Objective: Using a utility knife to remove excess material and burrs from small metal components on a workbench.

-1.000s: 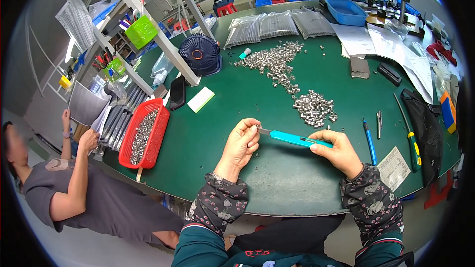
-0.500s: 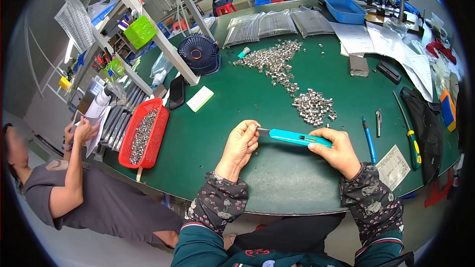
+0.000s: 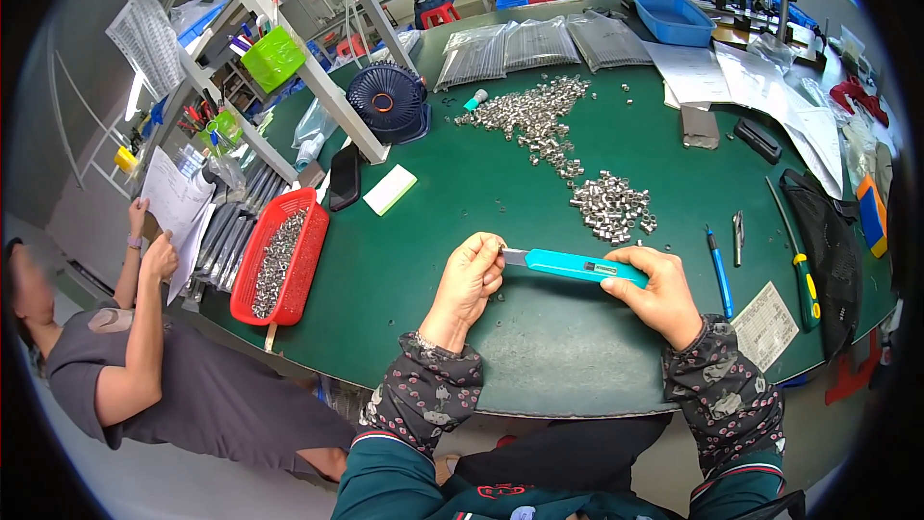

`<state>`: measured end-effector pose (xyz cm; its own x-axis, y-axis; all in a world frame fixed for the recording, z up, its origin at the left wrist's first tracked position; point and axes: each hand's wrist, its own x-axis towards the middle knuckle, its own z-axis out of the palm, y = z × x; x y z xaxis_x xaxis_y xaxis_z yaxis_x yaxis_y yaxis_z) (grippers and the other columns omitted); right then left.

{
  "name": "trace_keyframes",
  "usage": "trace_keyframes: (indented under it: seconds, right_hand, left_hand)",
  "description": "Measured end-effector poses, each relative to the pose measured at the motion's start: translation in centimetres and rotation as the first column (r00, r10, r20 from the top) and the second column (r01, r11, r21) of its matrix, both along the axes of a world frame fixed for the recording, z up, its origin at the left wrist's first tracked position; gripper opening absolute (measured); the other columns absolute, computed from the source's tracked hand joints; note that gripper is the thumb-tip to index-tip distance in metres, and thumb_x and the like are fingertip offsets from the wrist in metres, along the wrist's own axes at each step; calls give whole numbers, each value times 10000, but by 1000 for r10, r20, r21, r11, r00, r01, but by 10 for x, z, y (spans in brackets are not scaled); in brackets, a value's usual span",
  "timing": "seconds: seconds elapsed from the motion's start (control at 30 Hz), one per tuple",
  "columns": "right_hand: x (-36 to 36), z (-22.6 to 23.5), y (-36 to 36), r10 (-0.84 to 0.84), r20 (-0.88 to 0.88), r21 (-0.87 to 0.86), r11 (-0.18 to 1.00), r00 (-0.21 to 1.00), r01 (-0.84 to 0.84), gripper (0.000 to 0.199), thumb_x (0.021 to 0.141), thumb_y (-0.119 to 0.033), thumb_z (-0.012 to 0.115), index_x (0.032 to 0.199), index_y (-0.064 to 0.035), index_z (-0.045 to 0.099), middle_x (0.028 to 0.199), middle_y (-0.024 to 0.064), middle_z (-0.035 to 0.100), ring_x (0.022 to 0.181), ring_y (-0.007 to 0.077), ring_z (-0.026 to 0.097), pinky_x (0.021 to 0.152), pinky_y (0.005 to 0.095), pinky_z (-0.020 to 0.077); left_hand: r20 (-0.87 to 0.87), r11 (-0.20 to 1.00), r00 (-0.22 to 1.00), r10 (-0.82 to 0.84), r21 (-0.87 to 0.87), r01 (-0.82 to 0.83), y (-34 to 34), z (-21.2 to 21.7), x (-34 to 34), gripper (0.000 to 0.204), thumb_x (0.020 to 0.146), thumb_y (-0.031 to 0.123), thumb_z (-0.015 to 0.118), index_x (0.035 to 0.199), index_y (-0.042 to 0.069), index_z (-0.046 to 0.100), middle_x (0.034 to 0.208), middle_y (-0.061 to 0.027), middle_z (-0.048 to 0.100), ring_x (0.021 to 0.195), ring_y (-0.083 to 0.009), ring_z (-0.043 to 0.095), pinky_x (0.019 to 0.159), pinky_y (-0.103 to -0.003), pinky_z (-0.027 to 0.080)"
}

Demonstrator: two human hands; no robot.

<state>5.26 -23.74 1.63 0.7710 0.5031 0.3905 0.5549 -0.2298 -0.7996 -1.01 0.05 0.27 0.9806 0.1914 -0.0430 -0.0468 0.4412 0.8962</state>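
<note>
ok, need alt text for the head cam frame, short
Over a green table, a person's right hand grips a turquoise utility knife while the left hand pinches its blade end. Heaps of small metal parts lie beyond, a red basket of parts sits at left, and a seated co-worker holds papers.

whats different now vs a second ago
The co-worker on the left raised a sheet of paper from beside the red basket and now holds it up in both hands. The person's own hands barely shifted: the right hand still holds the turquoise utility knife by its handle, and the left hand still pinches at its blade end. The piles of small metal parts on the green table stayed put.
</note>
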Motion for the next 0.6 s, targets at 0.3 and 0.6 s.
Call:
trace_keyframes:
  seconds: [0.3, 0.6]
  right_hand:
    - [-1, 1, 0, 6, 10, 4, 1000, 1000, -6, 271, 654, -185, 670, 855, -17, 600, 754, 125, 594, 671, 256, 581, 600, 314, 448]
    - [0, 0, 1, 32, 35, 39, 999, 999, -33, 240, 641, -112, 659, 837, 10, 592, 706, 112, 578, 625, 186, 557, 567, 278, 419]
  left_hand:
    - [-37, 1000, 999, 5, 12, -5, 0, 2, -1, 181, 874, 210, 461, 793, 54, 503, 609, 13, 442, 421, -16, 288, 351, -152, 196]
    - [-63, 999, 998, -12, 31, 14, 0, 2, -1, 233, 879, 251, 446, 753, 60, 490, 568, 17, 416, 405, -15, 275, 346, -152, 204]
